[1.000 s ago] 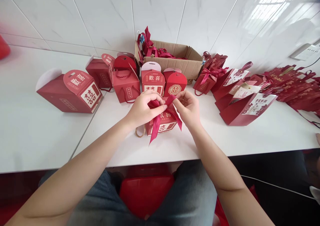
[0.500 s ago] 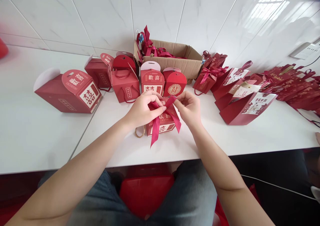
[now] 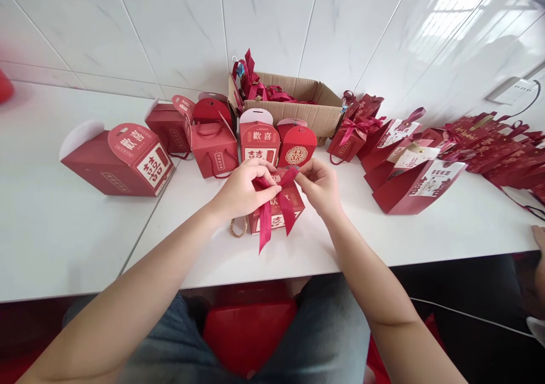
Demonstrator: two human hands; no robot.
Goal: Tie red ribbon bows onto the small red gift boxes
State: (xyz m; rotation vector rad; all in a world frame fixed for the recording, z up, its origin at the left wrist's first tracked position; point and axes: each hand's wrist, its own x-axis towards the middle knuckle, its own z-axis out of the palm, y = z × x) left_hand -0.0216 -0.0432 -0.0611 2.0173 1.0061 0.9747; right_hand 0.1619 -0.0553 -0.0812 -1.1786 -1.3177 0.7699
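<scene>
A small red gift box (image 3: 300, 205) with pale printed characters stands near the table's front edge, a twisted gold cord handle (image 3: 239, 227) looping out at its left. Across its top lies a crimson ribbon bow (image 3: 264, 225), two tails hanging down the front. My left hand (image 3: 249, 186) pinches the ribbon at the bow's left side, thumb stretched toward the knot. On the other side, my right hand (image 3: 318, 184) holds the bow's right loop between thumb and fingertips. The fingers partly hide the knot.
Behind stand red boxes (image 3: 256, 137) and a cardboard carton (image 3: 293, 110) of ribbons by the tiled wall. Another red box (image 3: 117, 160) sits left. Several red bags (image 3: 419, 185) line the right side. Part of another person's arm (image 3: 540, 259) shows at the right edge.
The right ribbon tail has swung inward and now hangs closer to the box front. Both hands keep their hold on the bow, with only slight movement. The view has tilted slightly.
</scene>
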